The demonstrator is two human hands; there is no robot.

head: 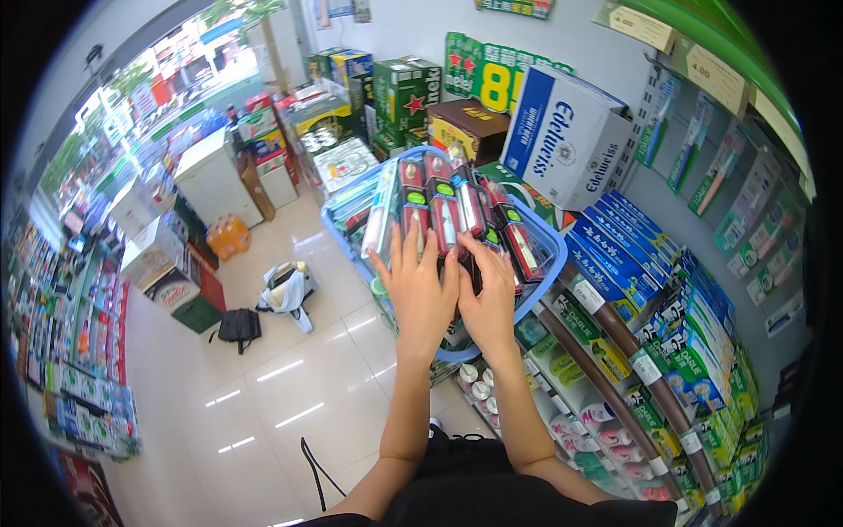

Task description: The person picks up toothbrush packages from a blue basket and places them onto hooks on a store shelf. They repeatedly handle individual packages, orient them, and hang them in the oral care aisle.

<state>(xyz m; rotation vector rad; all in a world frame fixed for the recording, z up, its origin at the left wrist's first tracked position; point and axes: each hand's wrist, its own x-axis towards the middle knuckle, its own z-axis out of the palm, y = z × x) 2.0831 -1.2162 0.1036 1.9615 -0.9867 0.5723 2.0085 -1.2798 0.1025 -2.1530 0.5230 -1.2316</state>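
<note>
A blue plastic basket (558,260) full of packaged toothbrushes stands in front of me, beside the shelving. My left hand (419,283) lies over the near part of the heap, fingers spread on the packs. Close against it, my right hand (487,283) rests on the packs with bent fingers, the two thumbs side by side. Red-and-black toothbrush packs (442,214) lie in a row under and beyond the fingertips. A pale toothbrush pack (382,211) slants just left of them. Whether either hand grips a pack cannot be told; the fingertips partly hide what they touch.
Toothpaste boxes (616,244) fill the curved shelves at right, below hanging toothbrushes (658,122). Beer cartons (560,138) are stacked behind the basket. A black bag (239,326) and a light-coloured bag (288,293) lie on the tiled floor at left, near more boxes.
</note>
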